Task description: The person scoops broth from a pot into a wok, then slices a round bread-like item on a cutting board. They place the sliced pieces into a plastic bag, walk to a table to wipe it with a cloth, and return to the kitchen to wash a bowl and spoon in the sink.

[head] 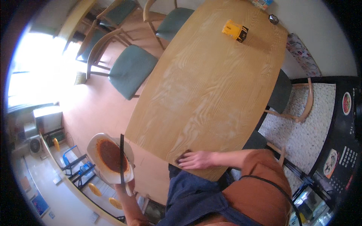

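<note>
My left hand (pixel 130 185) holds a white bowl (pixel 97 141) off the near left end of the table, above the floor. Reddish-brown sauce (pixel 113 155) lies in the bowl. Dark chopsticks (pixel 122 158) run across its right side, and a white spoon-like handle (pixel 129 189) sticks out below. On the near edge of the wooden table (pixel 198 93), my right hand (pixel 198 160) presses down on a dark reddish cloth (pixel 183 156), partly hidden under the fingers.
A yellow and black box-like container (pixel 235 30) and a small dark glass-like object (pixel 273 19) stand at the table's far end. Chairs with green seats (pixel 133 70) line the left side; another chair (pixel 281 91) is at the right. A colourful packet (pixel 262 3) lies at the far edge.
</note>
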Tool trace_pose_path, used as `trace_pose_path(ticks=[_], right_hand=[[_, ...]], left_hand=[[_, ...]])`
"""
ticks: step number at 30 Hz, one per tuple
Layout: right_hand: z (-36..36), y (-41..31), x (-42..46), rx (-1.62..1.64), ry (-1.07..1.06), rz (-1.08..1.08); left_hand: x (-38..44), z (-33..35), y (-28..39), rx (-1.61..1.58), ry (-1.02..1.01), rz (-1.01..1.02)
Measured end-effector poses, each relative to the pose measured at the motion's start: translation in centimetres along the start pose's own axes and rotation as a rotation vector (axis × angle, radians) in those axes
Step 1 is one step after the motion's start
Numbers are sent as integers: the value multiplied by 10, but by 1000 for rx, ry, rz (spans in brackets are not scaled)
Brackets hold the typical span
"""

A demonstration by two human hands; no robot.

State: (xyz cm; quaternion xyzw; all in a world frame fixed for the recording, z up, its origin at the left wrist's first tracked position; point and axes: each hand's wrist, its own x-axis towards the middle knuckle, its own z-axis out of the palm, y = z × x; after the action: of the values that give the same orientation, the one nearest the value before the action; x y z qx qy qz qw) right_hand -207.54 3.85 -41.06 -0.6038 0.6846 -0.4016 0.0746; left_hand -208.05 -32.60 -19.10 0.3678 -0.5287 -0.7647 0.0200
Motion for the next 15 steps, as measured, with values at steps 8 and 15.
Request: trace_pose_path(ticks=[8,15], right_hand=[[-269,236,-68,-648,454,511],[-356,329,-109,-983,568,1306]], left_hand=[[11,31,-13,273,-91,114],[7,35,-14,203,-50,41]])
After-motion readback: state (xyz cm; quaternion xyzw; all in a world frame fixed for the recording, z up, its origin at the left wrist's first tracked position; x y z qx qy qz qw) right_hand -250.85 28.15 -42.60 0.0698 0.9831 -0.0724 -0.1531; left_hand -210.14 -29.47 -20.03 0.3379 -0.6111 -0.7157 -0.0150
